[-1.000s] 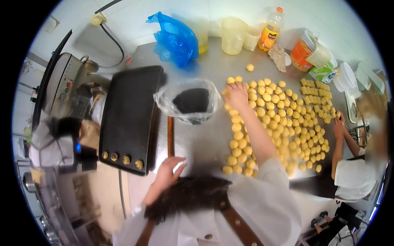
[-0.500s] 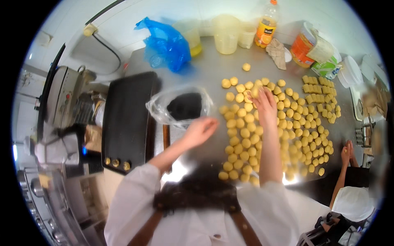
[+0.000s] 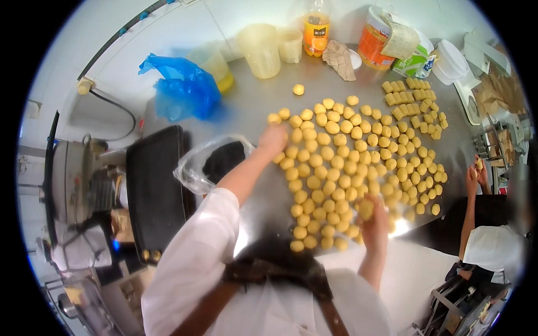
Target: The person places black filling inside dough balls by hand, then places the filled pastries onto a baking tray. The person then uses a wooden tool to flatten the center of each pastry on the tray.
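Note:
Many small yellow dough balls lie spread over the steel table in front of me. At the left edge of the spread is my left hand, close against the outermost balls; its fingers are blurred and partly hidden. My right hand is over the near side of the spread, its fingers and thumb closed around a dough ball. Just left of my left hand sits a clear plastic bag with a dark mass in it.
A black baking tray with a few small pieces stands at the left. Along the back are a blue bag, plastic jugs, an orange drink bottle and tubs. Cut dough pieces lie back right. Another person's hands are at far right.
My view has shifted right. My left hand has gone from beside the clear bag to the left edge of the balls. My right hand has come from the far balls to the near side.

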Available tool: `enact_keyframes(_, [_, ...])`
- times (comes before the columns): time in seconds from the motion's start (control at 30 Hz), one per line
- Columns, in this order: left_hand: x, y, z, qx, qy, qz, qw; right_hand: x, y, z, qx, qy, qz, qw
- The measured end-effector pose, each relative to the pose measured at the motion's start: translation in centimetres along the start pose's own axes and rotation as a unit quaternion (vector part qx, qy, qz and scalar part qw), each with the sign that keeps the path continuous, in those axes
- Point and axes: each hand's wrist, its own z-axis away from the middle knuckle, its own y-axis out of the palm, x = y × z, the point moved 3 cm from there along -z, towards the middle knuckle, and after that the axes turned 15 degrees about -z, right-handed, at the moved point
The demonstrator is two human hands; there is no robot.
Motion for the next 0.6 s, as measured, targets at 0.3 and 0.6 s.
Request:
enact_keyframes(0.3, [8.2,-7.4,17.8,0.061,-0.067,0.701,0.707,-0.7,13.3,-1.0,0.246,0.137,-0.021,0.959])
enact_keyframes(0.6, [17.6,-5.7,22.5,-0.085,-0.099,0.563,0.816,-11.5,24.8,-8.0,0.348,0.02,0.306,0.886])
